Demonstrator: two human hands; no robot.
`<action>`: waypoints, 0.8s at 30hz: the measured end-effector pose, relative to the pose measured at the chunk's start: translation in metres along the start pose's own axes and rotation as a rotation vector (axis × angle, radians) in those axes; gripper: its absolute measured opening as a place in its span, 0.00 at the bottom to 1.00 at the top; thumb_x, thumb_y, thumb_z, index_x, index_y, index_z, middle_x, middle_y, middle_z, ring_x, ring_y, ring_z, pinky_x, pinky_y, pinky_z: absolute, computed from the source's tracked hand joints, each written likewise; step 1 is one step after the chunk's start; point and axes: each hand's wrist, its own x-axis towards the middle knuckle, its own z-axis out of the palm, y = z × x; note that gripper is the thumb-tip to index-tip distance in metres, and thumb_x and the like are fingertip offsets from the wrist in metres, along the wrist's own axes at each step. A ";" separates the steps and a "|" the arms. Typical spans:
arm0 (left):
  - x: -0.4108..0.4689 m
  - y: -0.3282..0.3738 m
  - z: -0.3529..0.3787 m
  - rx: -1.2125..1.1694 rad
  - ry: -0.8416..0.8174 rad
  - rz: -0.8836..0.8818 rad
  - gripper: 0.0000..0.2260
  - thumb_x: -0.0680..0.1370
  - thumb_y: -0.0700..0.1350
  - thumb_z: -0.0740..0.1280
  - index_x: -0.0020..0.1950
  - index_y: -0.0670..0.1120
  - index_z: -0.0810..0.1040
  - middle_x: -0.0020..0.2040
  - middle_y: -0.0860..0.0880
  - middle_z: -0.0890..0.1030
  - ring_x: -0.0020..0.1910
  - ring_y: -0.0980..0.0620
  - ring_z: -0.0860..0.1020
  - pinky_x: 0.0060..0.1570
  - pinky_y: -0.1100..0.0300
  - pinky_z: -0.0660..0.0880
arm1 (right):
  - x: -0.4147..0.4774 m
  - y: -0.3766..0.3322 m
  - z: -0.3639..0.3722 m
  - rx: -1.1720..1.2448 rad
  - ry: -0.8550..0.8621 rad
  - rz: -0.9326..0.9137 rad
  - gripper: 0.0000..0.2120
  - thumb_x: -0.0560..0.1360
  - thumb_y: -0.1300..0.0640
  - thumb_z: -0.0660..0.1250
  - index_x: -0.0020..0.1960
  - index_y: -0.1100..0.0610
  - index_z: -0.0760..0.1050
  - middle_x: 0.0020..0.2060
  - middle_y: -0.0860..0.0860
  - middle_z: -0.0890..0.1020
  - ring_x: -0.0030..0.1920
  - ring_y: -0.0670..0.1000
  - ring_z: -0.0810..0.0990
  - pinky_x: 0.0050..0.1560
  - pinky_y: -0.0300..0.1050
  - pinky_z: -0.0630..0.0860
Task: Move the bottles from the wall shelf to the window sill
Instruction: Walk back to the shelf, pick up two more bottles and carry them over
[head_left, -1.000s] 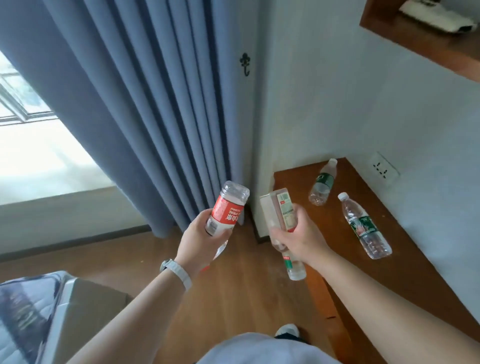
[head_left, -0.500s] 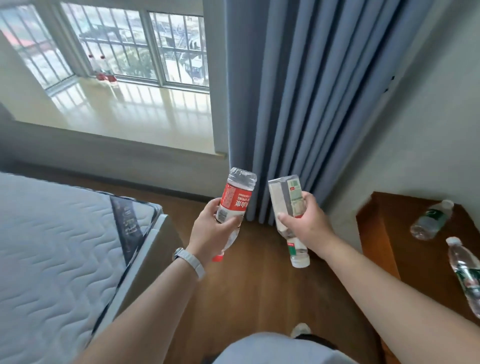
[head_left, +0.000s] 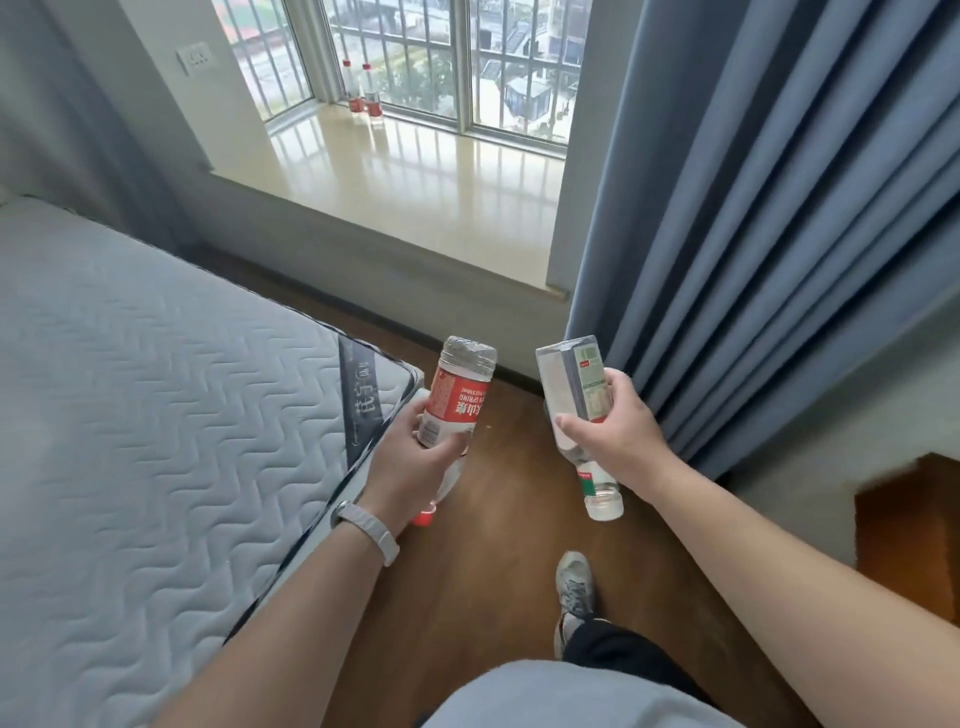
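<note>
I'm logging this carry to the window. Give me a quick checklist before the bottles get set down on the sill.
1. Left hand grips the red-label bottle: ok.
2. Right hand grips the green-label bottle: ok.
3. Bottles upright for placing: not ok, both are held cap-down.
4. Free space on the window sill: ok, only two red-label bottles on the sill stand at the far corner.
5. Floor path between mattress and curtain: ok.
6. Caps tight: cannot tell.
</note>
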 end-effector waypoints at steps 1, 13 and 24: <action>0.006 0.000 0.000 -0.003 0.007 -0.019 0.15 0.73 0.46 0.76 0.49 0.65 0.78 0.42 0.61 0.84 0.41 0.59 0.84 0.47 0.57 0.81 | 0.010 0.001 0.002 0.000 -0.014 0.002 0.30 0.69 0.48 0.75 0.67 0.47 0.66 0.54 0.44 0.79 0.53 0.46 0.78 0.53 0.48 0.78; 0.145 0.056 0.088 0.059 -0.013 -0.064 0.15 0.73 0.51 0.76 0.54 0.62 0.74 0.46 0.56 0.84 0.43 0.61 0.83 0.42 0.62 0.79 | 0.165 0.030 -0.061 0.097 -0.003 0.019 0.27 0.69 0.49 0.75 0.62 0.42 0.65 0.57 0.46 0.78 0.55 0.47 0.78 0.56 0.50 0.78; 0.253 0.113 0.157 0.113 -0.025 -0.026 0.18 0.74 0.54 0.74 0.60 0.59 0.72 0.50 0.58 0.82 0.46 0.58 0.82 0.41 0.66 0.76 | 0.285 0.036 -0.110 0.025 -0.080 -0.059 0.28 0.68 0.46 0.74 0.64 0.42 0.67 0.54 0.43 0.78 0.52 0.45 0.78 0.49 0.44 0.77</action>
